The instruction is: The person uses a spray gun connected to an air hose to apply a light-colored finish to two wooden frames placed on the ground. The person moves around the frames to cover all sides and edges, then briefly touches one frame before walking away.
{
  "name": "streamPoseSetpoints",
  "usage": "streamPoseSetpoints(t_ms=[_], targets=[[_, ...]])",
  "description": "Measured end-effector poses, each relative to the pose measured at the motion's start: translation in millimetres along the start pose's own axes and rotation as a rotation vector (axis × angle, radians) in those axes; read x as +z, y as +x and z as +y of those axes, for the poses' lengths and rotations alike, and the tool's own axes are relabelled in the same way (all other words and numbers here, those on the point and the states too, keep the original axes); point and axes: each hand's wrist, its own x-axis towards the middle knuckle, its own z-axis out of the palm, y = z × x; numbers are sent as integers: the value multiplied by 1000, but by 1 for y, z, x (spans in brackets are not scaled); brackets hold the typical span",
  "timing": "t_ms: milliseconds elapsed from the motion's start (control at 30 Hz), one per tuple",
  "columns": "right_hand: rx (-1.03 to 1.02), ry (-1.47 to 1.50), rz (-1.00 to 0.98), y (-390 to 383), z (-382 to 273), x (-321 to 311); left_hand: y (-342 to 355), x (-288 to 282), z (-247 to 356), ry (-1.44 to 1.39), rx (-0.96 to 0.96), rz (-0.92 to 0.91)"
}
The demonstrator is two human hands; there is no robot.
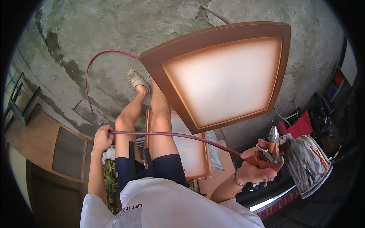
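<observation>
My right hand is closed around an orange spray gun with a silver nozzle and a paint-streaked metal cup. From the gun, a dark red air hose runs left across my thighs. My left hand grips this hose beside my knee, and beyond it the hose loops away over the floor. In front of me and to the right is a framed panel with a brown border; its pale middle shades to brown at the edges. Neither hand touches the panel. What supports it is hidden.
A second pale panel with brown edges lies beside my legs. Wooden frames or doors lean at the left. Red cloth and dark bags stand at the right. The floor is cracked concrete.
</observation>
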Motion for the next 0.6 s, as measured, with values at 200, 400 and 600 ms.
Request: streamPoseSetpoints(t_ms=[200, 400, 600], targets=[[72, 10, 54, -46, -29, -44, -42, -30, -1, 63, 59, 275], [179, 54, 209, -47, -72, -57, -22, -106, 8, 235, 228, 374], [220, -97, 409, -90, -113, -63, 22, -190, 9, 435, 429, 409]])
